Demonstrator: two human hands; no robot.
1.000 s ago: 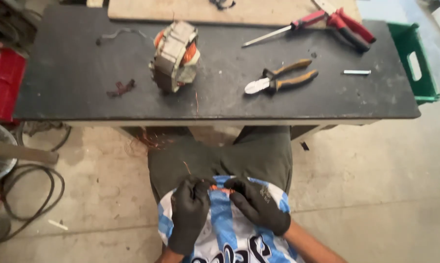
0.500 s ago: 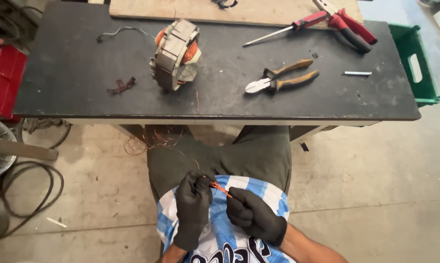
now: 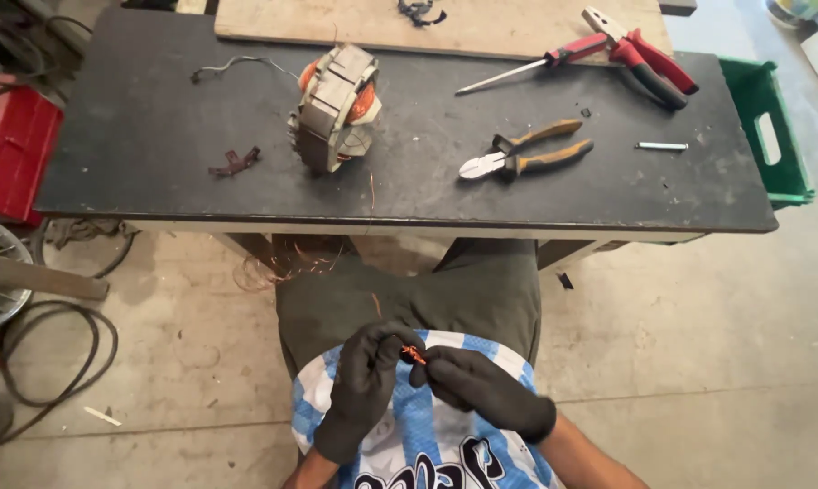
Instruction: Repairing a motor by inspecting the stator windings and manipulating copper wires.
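Copper glints between two black-gloved hands held low over the lap of a seated person in a blue-and-white striped shirt. The left hand (image 3: 365,385) and right hand (image 3: 481,391) meet fingertip to fingertip, both pinched closed on a small orange-copper piece of wire (image 3: 413,355), held well below the edge of the dark worktable (image 3: 155,172).

Up on that table stands a motor stator (image 3: 335,107), its steel laminations upright and orange windings showing at the ends, with a thin strand of wire trailing down beside it. More loose copper wire (image 3: 278,269) hangs tangled under the table edge near the knees, which suggests the stripping of the windings is under way but far from finished: much of the coil looks to be seated in the core.

Side cutters with yellow handles (image 3: 523,156) lie just right of the stator, untouched. A red-handled screwdriver (image 3: 536,68) and red pliers (image 3: 643,56) rest at the far edge, near a green crate (image 3: 771,136). A red box (image 3: 10,145) sits to the left.
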